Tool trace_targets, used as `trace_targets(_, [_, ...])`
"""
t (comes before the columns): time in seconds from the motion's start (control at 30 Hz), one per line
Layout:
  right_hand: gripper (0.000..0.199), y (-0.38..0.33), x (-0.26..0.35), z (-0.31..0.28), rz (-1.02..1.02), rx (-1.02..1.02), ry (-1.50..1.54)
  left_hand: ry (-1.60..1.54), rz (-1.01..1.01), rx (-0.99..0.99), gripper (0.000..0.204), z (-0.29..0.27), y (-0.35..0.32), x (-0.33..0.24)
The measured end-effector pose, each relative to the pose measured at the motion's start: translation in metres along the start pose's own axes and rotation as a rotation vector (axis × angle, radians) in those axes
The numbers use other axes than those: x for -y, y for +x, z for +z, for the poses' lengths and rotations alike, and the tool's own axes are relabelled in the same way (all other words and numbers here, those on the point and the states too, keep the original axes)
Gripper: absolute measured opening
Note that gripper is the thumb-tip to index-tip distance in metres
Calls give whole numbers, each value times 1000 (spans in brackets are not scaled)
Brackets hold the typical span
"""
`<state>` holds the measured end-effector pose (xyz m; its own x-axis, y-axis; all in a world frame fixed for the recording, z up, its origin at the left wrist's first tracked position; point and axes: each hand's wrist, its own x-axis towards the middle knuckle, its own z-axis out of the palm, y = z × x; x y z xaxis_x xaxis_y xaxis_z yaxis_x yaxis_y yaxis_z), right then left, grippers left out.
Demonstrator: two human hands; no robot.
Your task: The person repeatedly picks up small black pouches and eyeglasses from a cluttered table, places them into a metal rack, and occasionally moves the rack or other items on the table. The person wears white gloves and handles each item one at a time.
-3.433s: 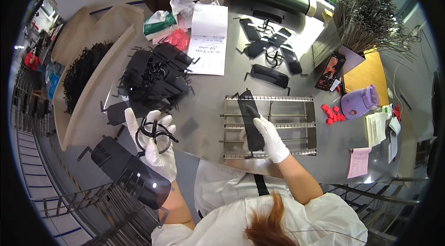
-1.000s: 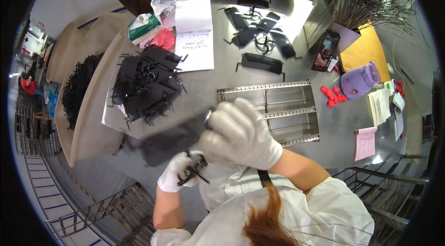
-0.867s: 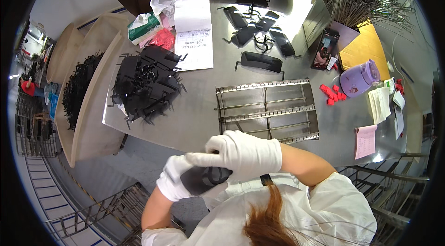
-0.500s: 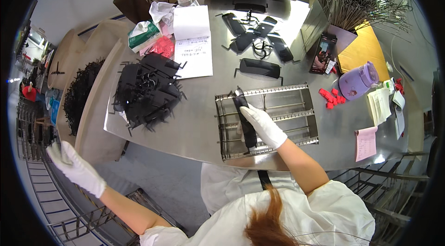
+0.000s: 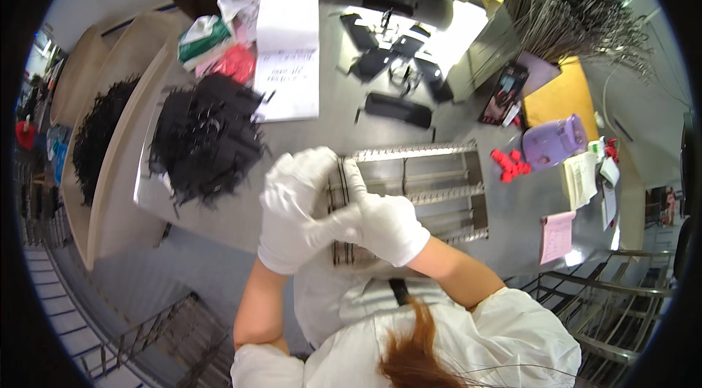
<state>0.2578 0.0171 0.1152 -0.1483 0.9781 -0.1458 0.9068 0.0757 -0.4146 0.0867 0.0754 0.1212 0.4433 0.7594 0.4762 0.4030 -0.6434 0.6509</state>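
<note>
Both gloved hands meet over the left end of a metal wire rack (image 5: 439,189) lying near the table's front edge. My left hand (image 5: 292,209) is closed there, its fingers bent over the rack's end. Beside it, my right hand (image 5: 387,223) has its forefinger pointing away from me and its thumb reaching toward the left hand. Narrow dark strips (image 5: 342,187) show between the hands; whether they are a black plate seen edge-on or rack bars, I cannot tell. What the fingers grip is hidden. Beyond the rack lies a black curved plate (image 5: 398,109) with wire ends.
A heap of black plates (image 5: 208,139) lies left, near an open notebook (image 5: 287,88). More black plates (image 5: 373,64) lie at the back. Red pieces (image 5: 510,166), a purple jug (image 5: 553,143) and a pink notepad (image 5: 557,236) stand right. Wire rods (image 5: 570,8) bunch at back right.
My left hand has swung in from the far left to the rack. My right hand has shifted left to the rack's end; the black plate it held is no longer plainly visible.
</note>
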Motion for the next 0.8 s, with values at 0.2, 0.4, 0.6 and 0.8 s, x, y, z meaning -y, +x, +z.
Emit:
trace_targets(0.2, [36,103,-143,-53,-38,-732,458,390,-54,102,36,-16,-6,39])
trace_targets(0.4, [68,302,-275,-46,371,-562,600,58,-461,-415,19,-36,-45,68])
trace_targets(0.6, [29,396,-299,-9,362,-518,426,67,-614,-406,26,-5,-54,59])
trace_targets(0.8, [11,334,-237,-72,-66,-883,851,236,-326,-263,32,-12,-35,58])
